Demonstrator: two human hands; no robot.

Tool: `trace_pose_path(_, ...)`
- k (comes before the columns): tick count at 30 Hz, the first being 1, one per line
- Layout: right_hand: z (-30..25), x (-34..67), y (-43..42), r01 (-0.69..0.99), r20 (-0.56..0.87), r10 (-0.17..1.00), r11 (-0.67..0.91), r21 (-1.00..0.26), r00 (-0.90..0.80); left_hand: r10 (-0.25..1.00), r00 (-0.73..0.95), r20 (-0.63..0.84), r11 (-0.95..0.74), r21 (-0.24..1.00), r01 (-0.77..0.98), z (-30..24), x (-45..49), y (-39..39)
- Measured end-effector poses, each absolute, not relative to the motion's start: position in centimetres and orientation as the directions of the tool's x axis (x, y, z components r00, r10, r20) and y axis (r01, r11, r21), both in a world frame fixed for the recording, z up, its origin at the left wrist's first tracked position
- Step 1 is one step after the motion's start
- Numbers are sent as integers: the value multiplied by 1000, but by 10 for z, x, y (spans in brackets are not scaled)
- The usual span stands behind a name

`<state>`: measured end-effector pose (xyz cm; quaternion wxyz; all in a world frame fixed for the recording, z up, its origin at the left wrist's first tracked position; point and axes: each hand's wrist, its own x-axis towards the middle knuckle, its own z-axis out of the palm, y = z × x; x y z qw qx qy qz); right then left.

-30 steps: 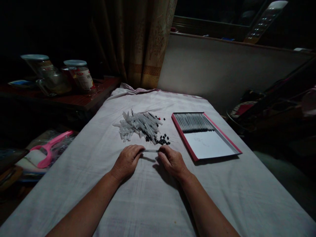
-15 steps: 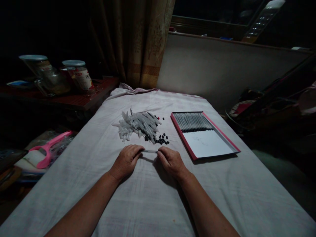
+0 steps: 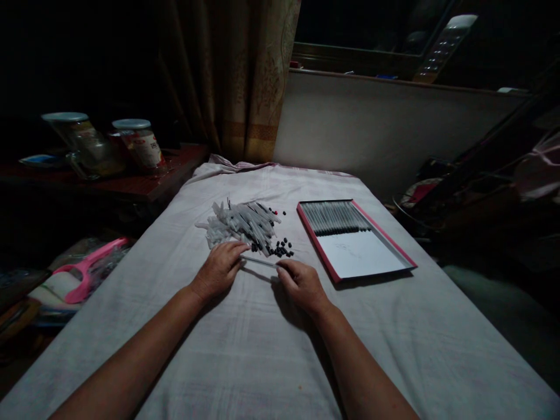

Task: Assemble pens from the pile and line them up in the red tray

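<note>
A slim clear pen barrel (image 3: 260,261) is pinched between the thumb and fingers of my right hand (image 3: 303,284), which is closed on its right end. My left hand (image 3: 220,269) is beside the barrel's left end, its fingers stretched toward the pile and slightly apart; whether the thumb still touches the barrel is hard to see. Just beyond lie a heap of translucent pen parts (image 3: 245,220) and scattered small black caps (image 3: 282,248). To the right, a shallow red-edged box (image 3: 356,256) holds a row of pens (image 3: 335,217) with black ends toward me.
A pale cloth (image 3: 236,350) covers the work surface. On the left stand a dark red table (image 3: 175,166) with lidded jars (image 3: 140,146) and, lower down, a pink plastic item (image 3: 87,268). A curtain (image 3: 249,87) and wall (image 3: 350,116) close off the back.
My left hand has moved up toward the pile, its fingers loosening, and more of the barrel shows. The barrel now slants, left end higher. The whole view has shifted slightly.
</note>
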<state>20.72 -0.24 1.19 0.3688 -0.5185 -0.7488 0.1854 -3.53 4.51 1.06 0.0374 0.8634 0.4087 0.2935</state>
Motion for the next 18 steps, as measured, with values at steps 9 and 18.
trace_pose_path(9, 10, 221, 1, 594, 400, 913, 367, -716, -82, 690, 581, 432, -654, 29, 756, 23, -35, 109)
trace_pose_path(18, 8, 221, 3, 441, 438, 895, 360, -822, 87, 691, 533, 488, -673, 165, 721, 19, -44, 66)
